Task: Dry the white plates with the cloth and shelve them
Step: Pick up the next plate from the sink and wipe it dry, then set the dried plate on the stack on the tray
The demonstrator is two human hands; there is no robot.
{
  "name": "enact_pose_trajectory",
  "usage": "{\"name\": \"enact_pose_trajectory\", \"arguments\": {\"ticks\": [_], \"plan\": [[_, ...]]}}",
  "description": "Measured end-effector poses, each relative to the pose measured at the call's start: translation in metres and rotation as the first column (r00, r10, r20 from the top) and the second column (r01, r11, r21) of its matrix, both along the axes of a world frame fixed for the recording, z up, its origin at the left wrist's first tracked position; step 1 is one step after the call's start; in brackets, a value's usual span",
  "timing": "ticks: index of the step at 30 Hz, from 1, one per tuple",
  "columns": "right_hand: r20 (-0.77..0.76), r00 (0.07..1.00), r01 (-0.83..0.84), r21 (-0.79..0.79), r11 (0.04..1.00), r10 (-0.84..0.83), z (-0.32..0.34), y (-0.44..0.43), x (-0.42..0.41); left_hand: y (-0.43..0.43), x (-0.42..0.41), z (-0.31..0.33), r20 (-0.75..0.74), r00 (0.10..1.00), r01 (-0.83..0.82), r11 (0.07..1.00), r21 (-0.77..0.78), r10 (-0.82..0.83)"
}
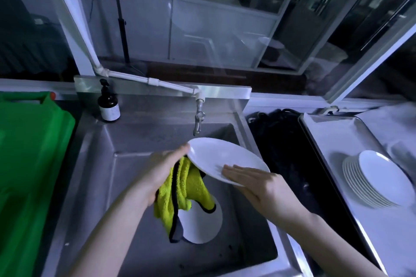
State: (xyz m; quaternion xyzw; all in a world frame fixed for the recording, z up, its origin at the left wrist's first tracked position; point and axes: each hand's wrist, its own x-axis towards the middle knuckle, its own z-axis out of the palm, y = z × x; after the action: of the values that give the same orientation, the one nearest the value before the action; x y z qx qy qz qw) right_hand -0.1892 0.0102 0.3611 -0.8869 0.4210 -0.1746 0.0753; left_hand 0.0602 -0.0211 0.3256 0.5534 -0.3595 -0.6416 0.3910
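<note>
A white plate is held tilted above the steel sink. My left hand holds the plate's left edge and a yellow cloth with dark trim, which hangs down below the plate. My right hand lies with straight fingers on the plate's near right face. Another white plate lies in the sink basin, partly hidden by the cloth. A stack of several white plates leans on a steel tray at the right.
A tap hangs over the sink's back edge. A brown pump bottle stands at the sink's back left corner. A green board fills the left side. A dark mat lies between sink and tray.
</note>
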Motion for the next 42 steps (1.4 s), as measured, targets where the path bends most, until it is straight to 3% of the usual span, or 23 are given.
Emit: {"name": "enact_pose_trajectory", "arguments": {"ticks": [3, 8, 11, 15, 18, 19, 21, 22, 23, 26, 29, 36, 39, 42], "plan": [[-0.120, 0.992, -0.059, -0.159, 0.986, 0.040, -0.004, 0.002, -0.014, 0.001, -0.014, -0.003, 0.170, 0.985, 0.021, 0.997, -0.069, -0.009], [-0.103, 0.995, -0.026, -0.202, 0.979, 0.005, -0.016, 0.000, -0.049, -0.004, -0.054, -0.003, 0.088, 0.995, -0.050, 0.999, 0.019, 0.048], [-0.098, 0.994, 0.020, -0.237, 0.971, -0.044, -0.024, -0.001, -0.078, -0.009, -0.091, -0.003, 0.126, 0.986, -0.115, 0.993, 0.020, 0.112], [0.033, 0.971, 0.239, -0.186, 0.953, -0.237, -0.023, -0.009, -0.140, -0.019, -0.153, -0.001, 0.096, 0.983, -0.156, 0.987, -0.031, 0.158], [0.314, 0.821, 0.458, 0.134, 0.879, -0.476, -0.017, -0.006, -0.212, -0.031, -0.202, -0.001, 0.114, 0.983, -0.131, 0.987, -0.089, 0.141], [0.418, 0.716, 0.466, 0.309, 0.829, -0.559, -0.015, -0.005, -0.236, -0.033, -0.220, 0.001, 0.120, 0.983, -0.128, 0.987, -0.095, 0.139], [0.581, 0.376, 0.339, 0.640, 0.690, -0.722, -0.013, -0.006, -0.280, -0.040, -0.257, 0.001, 0.119, 0.988, -0.085, 0.990, -0.109, 0.097], [0.588, 0.223, 0.277, 0.726, 0.629, -0.777, -0.015, -0.009, -0.298, -0.043, -0.277, -0.001, 0.135, 0.989, -0.040, 0.992, -0.116, 0.056], [0.572, 0.151, 0.282, 0.757, 0.589, -0.807, -0.020, -0.012, -0.318, -0.046, -0.298, -0.002, 0.151, 0.988, 0.003, 0.993, -0.121, 0.015], [0.550, 0.061, 0.426, 0.741, 0.520, -0.833, -0.034, -0.014, -0.373, -0.054, -0.361, -0.012, 0.189, 0.979, 0.094, 0.989, -0.114, -0.071], [0.534, 0.003, 0.466, 0.748, 0.473, -0.846, -0.045, -0.007, -0.425, -0.059, -0.418, -0.017, 0.253, 0.951, 0.220, 0.963, -0.156, -0.176], [0.499, -0.089, 0.536, 0.753, 0.381, -0.862, -0.068, 0.002, -0.523, -0.078, -0.523, -0.024, 0.433, 0.773, 0.588, 0.780, -0.215, -0.463], [0.465, -0.150, 0.584, 0.754, 0.301, -0.872, -0.079, -0.002, -0.551, -0.088, -0.557, -0.031, 0.503, 0.718, 0.634, 0.750, -0.188, -0.481], [0.450, -0.144, 0.622, 0.734, 0.273, -0.882, -0.089, -0.013, -0.572, -0.097, -0.588, -0.043, 0.530, 0.724, 0.597, 0.785, -0.163, -0.441]]}}
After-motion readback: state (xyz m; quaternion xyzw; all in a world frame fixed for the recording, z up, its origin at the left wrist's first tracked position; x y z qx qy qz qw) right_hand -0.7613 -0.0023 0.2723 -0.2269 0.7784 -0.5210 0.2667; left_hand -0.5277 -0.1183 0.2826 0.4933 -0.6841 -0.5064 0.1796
